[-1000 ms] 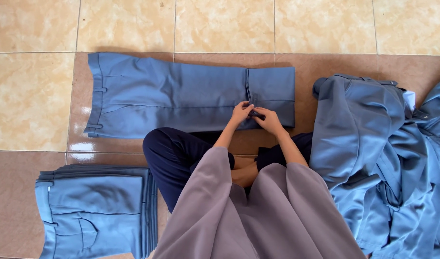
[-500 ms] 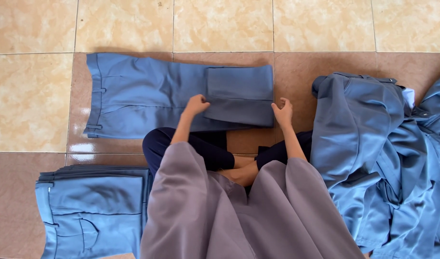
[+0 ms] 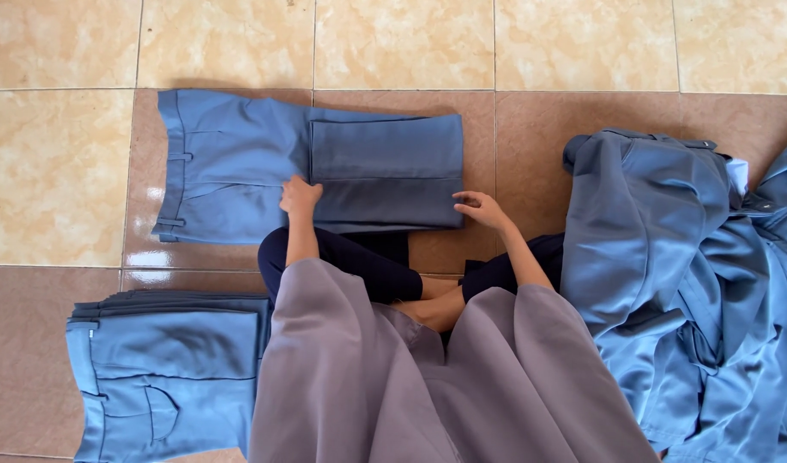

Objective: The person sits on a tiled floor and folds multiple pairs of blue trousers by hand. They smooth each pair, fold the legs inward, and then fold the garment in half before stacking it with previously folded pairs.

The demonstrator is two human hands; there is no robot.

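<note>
A pair of blue trousers (image 3: 230,163) lies flat on the tiled floor in front of me, waistband to the left. Its leg end (image 3: 385,171) is folded back over the middle, showing a darker side. My left hand (image 3: 299,195) presses on the left near corner of that folded part, fingers together. My right hand (image 3: 482,208) rests at the fold's right near corner with fingers spread, holding nothing. My crossed legs in dark trousers and a grey garment fill the near view.
A neat stack of folded blue trousers (image 3: 166,369) sits at my near left. A loose heap of blue garments (image 3: 693,283) lies at my right. Beige and brown floor tiles (image 3: 582,43) surround everything.
Both hands carried the trouser leg end leftward and laid it over the middle. The hands then moved apart to the fold's two near corners, and the folded part slid further left.
</note>
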